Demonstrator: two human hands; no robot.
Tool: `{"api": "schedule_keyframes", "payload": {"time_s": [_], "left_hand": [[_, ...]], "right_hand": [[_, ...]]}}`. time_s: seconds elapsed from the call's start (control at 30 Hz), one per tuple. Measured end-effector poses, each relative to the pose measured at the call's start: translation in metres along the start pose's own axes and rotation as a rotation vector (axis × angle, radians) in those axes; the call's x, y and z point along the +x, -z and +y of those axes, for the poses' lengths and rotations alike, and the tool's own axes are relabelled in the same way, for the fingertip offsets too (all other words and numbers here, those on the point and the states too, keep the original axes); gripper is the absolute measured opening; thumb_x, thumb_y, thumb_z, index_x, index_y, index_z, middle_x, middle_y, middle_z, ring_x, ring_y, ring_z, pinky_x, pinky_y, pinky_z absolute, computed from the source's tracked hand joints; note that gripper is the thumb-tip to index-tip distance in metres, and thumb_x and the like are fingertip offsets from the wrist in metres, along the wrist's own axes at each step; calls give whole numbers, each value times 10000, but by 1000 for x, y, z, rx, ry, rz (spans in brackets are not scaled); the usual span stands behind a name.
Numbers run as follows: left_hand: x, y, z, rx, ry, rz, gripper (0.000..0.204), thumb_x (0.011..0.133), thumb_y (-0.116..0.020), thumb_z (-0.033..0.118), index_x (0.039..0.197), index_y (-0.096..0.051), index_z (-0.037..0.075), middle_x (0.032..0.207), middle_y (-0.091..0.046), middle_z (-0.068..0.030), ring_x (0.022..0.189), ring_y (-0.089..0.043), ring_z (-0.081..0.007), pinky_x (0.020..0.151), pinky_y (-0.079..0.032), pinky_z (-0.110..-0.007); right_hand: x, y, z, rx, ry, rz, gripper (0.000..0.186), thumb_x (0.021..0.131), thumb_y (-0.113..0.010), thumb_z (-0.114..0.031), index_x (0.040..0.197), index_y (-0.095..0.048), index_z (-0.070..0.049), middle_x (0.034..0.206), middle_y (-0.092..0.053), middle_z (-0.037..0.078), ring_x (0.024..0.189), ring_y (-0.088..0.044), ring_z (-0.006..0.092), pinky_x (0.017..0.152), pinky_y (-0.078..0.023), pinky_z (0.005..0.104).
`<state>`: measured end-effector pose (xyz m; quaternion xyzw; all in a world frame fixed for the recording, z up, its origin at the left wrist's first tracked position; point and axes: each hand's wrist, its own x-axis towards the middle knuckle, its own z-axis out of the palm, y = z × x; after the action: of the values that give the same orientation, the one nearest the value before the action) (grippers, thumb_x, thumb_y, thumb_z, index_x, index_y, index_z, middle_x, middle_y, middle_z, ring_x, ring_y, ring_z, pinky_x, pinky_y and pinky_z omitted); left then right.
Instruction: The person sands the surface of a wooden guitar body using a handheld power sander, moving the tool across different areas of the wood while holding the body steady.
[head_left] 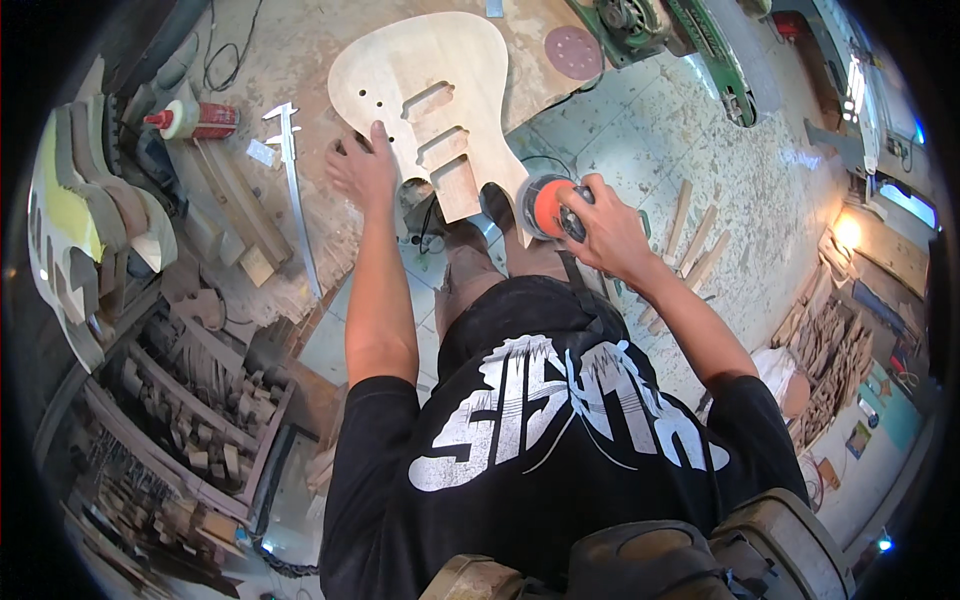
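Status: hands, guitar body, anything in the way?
Left hand at guitar body edge. Right hand gripping orange sander, opposite side. No obstruction seen; caliper lies apart.

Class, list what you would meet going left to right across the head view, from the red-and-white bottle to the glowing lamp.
Red-and-white bottle, metal caliper, wooden guitar body, orange sander, right hand, glowing lamp.
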<state>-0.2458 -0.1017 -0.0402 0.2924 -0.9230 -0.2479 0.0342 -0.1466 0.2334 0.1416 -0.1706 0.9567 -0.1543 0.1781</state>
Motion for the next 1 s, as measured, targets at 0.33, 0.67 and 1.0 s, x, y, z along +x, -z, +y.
{"api": "schedule_keyframes", "payload": {"time_s": [0.33,0.67,1.0], "left_hand": [[-1,1,2,-2,-1,-20,662,1008,-595,633,1349,-663,70,1493,-477,-232,1412,-405,-421,1185,-322,-573],[-1,0,-2,-13,-31,22,669,1009,-585,648,1357,-663,81,1481,-485,-240,1392,-420,-433,1188,-315,-572],[-2,5,3,-4,-6,-20,667,1008,-599,623,1391,-643,80,1483,-476,-245,1405,-413,-431,1198,-307,-563]], "right_hand": [[25,11,4,-69,-16,-15,666,755,-844,-140,1354,-560,-202,1256,-520,183,1097,-659,423,810,-609,544],[43,18,2,-45,21,23,656,774,-834,-141,1364,-558,-215,1208,-522,172,1071,-662,435,789,-599,559],[62,24,1,-92,78,-18,663,777,-846,-132,1366,-555,-220,1229,-510,170,1053,-664,444,787,-603,554]]}}
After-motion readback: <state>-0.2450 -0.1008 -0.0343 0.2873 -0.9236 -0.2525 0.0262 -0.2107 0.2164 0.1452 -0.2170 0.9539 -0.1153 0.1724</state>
